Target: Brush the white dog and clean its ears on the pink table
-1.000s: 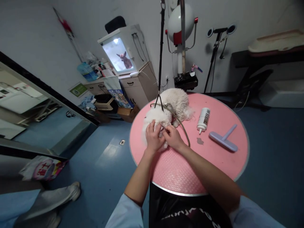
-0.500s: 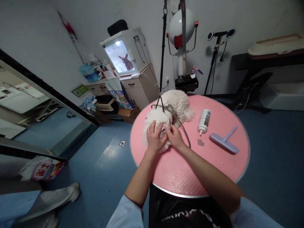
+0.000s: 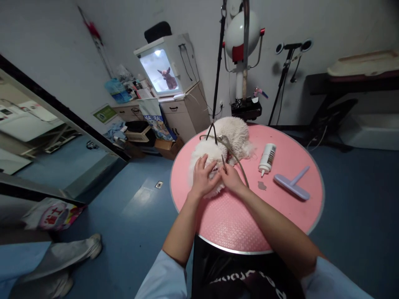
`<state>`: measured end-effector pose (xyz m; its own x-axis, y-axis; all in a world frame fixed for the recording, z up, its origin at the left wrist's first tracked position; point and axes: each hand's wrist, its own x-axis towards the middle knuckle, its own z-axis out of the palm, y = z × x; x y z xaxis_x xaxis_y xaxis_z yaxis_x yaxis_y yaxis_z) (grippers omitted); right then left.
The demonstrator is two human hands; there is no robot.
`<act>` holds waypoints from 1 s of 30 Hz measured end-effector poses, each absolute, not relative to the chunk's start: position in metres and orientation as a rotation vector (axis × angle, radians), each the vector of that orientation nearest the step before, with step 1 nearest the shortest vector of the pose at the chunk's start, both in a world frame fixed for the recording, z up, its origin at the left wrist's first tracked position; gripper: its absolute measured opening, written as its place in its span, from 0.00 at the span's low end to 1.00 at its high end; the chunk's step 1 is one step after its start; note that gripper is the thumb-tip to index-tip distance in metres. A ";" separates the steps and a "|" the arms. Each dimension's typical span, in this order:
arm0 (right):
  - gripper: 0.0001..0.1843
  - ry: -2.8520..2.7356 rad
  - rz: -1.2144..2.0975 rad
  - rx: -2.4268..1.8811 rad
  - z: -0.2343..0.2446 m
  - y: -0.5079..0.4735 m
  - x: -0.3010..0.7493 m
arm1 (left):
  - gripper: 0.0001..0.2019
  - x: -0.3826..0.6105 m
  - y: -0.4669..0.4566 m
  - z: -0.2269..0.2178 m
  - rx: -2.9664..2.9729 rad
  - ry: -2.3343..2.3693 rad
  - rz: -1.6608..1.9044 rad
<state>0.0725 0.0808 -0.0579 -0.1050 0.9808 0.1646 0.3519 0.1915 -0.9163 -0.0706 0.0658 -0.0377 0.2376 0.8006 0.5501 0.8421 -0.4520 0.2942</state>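
Observation:
A fluffy white dog point(image 3: 232, 131) lies on the round pink table point(image 3: 230, 226), its head toward me. My left hand point(image 3: 204, 177) grips the fur of the dog's head, fingers spread over it and thumb bent in toward the right hand. Closed beside it, my right hand point(image 3: 231, 177) pinches a slim metal tool point(image 3: 223, 161) that points up and away; its exact kind is too small to tell. The dog's face is hidden under fur and my hands. A black strap point(image 3: 217, 79) comes down to the dog, and an olive-coloured loop point(image 3: 240, 166) curves around it.
Right of the dog lie a white nozzle bottle point(image 3: 267, 160) and a purple slicker brush point(image 3: 291, 187). A dryer point(image 3: 243, 35) stands behind the table. A lit cabinet point(image 3: 160, 72) holding a small animal is at the back left. A person's leg point(image 3: 71, 257) shows at lower left.
The view has shifted slightly. Both hands stay at the dog's head, and the metal tool in my right hand still points upward. Bottle and brush lie as before.

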 end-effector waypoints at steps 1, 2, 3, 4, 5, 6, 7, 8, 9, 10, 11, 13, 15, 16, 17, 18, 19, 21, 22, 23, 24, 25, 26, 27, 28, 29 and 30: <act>0.11 -1.608 0.939 -1.306 -0.060 0.079 0.074 | 0.19 -0.069 0.066 -0.038 -2.385 -1.638 -1.052; 0.11 -1.611 0.958 -1.319 -0.063 0.075 0.077 | 0.17 -0.067 0.067 -0.039 -2.339 -1.670 -1.090; 0.11 -1.612 0.995 -1.335 -0.065 0.071 0.081 | 0.16 -0.065 0.067 -0.040 -2.290 -1.698 -1.125; 0.11 -1.604 1.058 -1.361 -0.068 0.067 0.086 | 0.14 -0.063 0.068 -0.042 -2.247 -1.716 -1.154; 0.12 -1.580 1.147 -1.399 -0.070 0.061 0.091 | 0.14 -0.062 0.069 -0.043 -2.218 -1.722 -1.175; 0.13 -1.543 1.255 -1.443 -0.072 0.055 0.097 | 0.13 -0.060 0.069 -0.044 -2.203 -1.719 -1.186; 0.14 -1.491 1.366 -1.473 -0.072 0.049 0.103 | 0.13 -0.060 0.070 -0.045 -2.197 -1.712 -1.192; 0.14 -1.440 1.467 -1.472 -0.071 0.042 0.109 | 0.13 -0.059 0.070 -0.045 -2.197 -1.705 -1.192; 0.12 -1.405 1.549 -1.432 -0.068 0.036 0.114 | 0.13 -0.059 0.070 -0.045 -2.201 -1.700 -1.187; 0.12 -1.393 1.612 -1.356 -0.064 0.029 0.119 | 0.13 -0.058 0.070 -0.045 -2.208 -1.696 -1.180; 0.14 -1.399 1.658 -1.261 -0.059 0.023 0.122 | 0.13 -0.058 0.070 -0.045 -2.213 -1.693 -1.173; 0.23 -1.433 1.704 -1.130 -0.046 0.012 0.126 | 0.13 -0.058 0.069 -0.044 -2.217 -1.685 -1.163; 0.26 -1.469 1.725 -1.128 -0.033 0.005 0.127 | 0.14 -0.058 0.068 -0.044 -2.216 -1.675 -1.154; 0.25 -1.483 1.730 -1.152 -0.027 0.003 0.126 | 0.14 -0.058 0.068 -0.044 -2.214 -1.669 -1.150; 0.22 -1.501 1.731 -1.177 -0.021 0.003 0.125 | 0.14 -0.058 0.068 -0.044 -2.213 -1.663 -1.146; 0.20 -1.522 1.727 -1.199 -0.016 0.004 0.124 | 0.15 -0.058 0.067 -0.045 -2.215 -1.658 -1.139; 0.18 -1.543 1.720 -1.217 -0.012 0.005 0.123 | 0.15 -0.058 0.066 -0.045 -2.217 -1.653 -1.131; 0.15 -1.573 1.694 -1.241 -0.004 0.008 0.121 | 0.15 -0.058 0.066 -0.046 -2.218 -1.648 -1.112; 0.14 -1.583 1.686 -1.248 -0.001 0.010 0.120 | 0.15 -0.058 0.065 -0.046 -2.216 -1.646 -1.103; 0.13 -1.593 1.685 -1.251 0.002 0.010 0.119 | 0.15 -0.058 0.065 -0.047 -2.214 -1.643 -1.093; 0.12 -1.602 1.684 -1.251 0.004 0.010 0.118 | 0.15 -0.058 0.066 -0.047 -2.211 -1.639 -1.085; 0.11 -1.615 1.672 -1.253 0.005 0.010 0.117 | 0.15 -0.058 0.066 -0.048 -2.209 -1.635 -1.079; 0.10 -1.634 1.641 -1.264 0.004 0.008 0.117 | 0.16 -0.059 0.066 -0.049 -2.208 -1.629 -1.077; 0.09 -1.658 1.592 -1.279 0.003 0.007 0.116 | 0.16 -0.059 0.067 -0.049 -2.207 -1.622 -1.079; 0.09 -1.685 1.532 -1.293 0.000 0.005 0.115 | 0.16 -0.060 0.067 -0.050 -2.206 -1.616 -1.082; 0.09 -1.709 1.471 -1.303 -0.004 0.004 0.115 | 0.16 -0.060 0.068 -0.051 -2.205 -1.611 -1.086; 0.08 -1.729 1.420 -1.308 -0.008 0.004 0.114 | 0.17 -0.061 0.068 -0.051 -2.206 -1.605 -1.091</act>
